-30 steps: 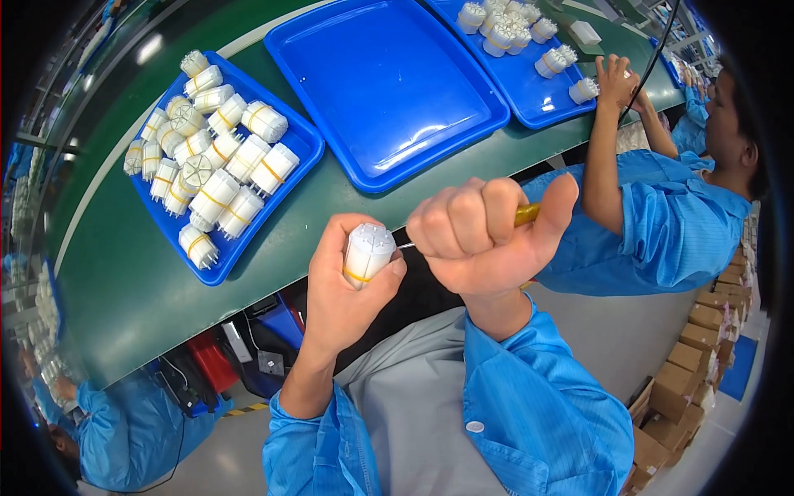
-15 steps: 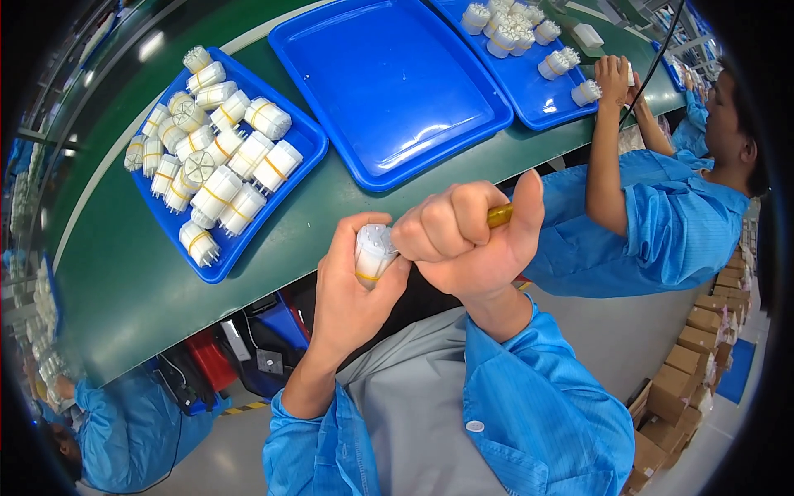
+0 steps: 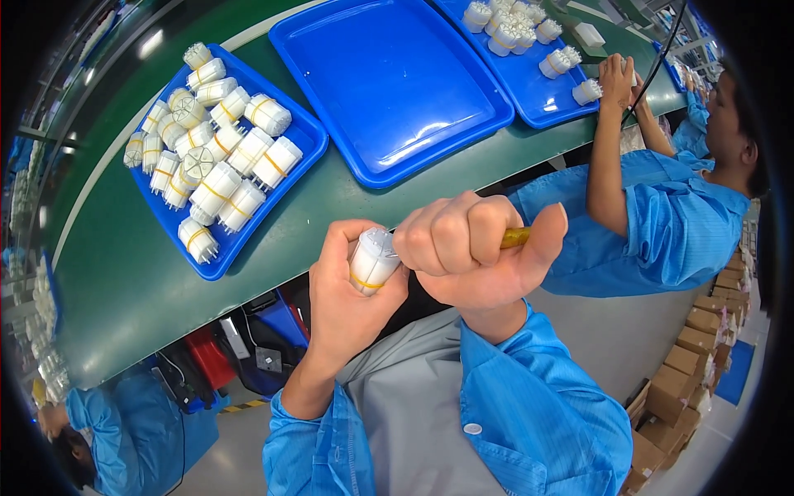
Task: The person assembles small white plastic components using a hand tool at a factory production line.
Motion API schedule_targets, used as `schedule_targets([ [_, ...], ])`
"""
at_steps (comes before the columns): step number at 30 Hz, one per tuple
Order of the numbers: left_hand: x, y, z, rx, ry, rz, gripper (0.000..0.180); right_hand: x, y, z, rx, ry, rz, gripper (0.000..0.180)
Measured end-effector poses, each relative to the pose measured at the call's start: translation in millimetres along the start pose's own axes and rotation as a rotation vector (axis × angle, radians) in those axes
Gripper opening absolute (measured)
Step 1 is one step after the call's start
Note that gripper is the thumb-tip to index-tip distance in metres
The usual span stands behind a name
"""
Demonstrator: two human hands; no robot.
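My left hand is closed around a white plastic cylinder with a yellow rubber band around it. The cylinder stands tilted, its ribbed round end facing up. My right hand is fisted around a tool with an amber-yellow handle, the thumb stretched out beside the handle's end. Between the two hands a bit of thin metal meets the cylinder's upper edge; my fingers hide most of the tool, so its exact kind does not show.
On the green bench, a blue tray at left holds several banded white cylinders. Another blue tray lies mid-bench. A third carries white parts beside a co-worker. Another person sits lower left.
My right hand has shifted slightly to the right, and more of the yellow handle shows. The cylinder leans a little more to the right. The person at lower left has moved an arm.
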State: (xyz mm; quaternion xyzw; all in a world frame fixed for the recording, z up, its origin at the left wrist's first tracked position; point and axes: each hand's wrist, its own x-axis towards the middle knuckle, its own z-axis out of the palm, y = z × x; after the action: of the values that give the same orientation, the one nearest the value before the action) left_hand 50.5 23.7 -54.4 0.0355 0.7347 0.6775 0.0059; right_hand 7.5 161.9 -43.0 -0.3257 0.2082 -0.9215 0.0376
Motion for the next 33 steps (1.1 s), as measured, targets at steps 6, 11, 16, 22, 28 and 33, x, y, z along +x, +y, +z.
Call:
schedule_targets([
  [6,0.1,-7.5,0.0,0.144,0.032,0.058,0.04,-0.1,0.4,-7.0,0.116,0.11,0.165,0.064],
  [11,1.1,-4.2,-7.3,0.076,0.003,0.079,0.039,-2.8,-10.2,-12.4,0.098,0.046,0.032,0.065],
  [16,-1.6,0.7,-1.9,0.058,0.064,0.052,0.037,-1.4,-4.4,-6.3,0.045,0.009,0.005,0.066],
  [22,-1.9,-2.6,1.9,0.137,0.089,0.066,0.038,0.1,1.4,-3.5,0.024,-0.018,-0.019,0.065],
  [28,-0.9,-6.8,1.5,0.247,0.117,0.138,0.039,-0.5,3.3,-3.5,-0.038,0.013,0.004,0.063],
  [33,0.4,-10.6,1.3,0.38,0.102,0.213,0.04,-1.9,7.0,-5.9,-0.025,0.057,0.036,0.062],
])
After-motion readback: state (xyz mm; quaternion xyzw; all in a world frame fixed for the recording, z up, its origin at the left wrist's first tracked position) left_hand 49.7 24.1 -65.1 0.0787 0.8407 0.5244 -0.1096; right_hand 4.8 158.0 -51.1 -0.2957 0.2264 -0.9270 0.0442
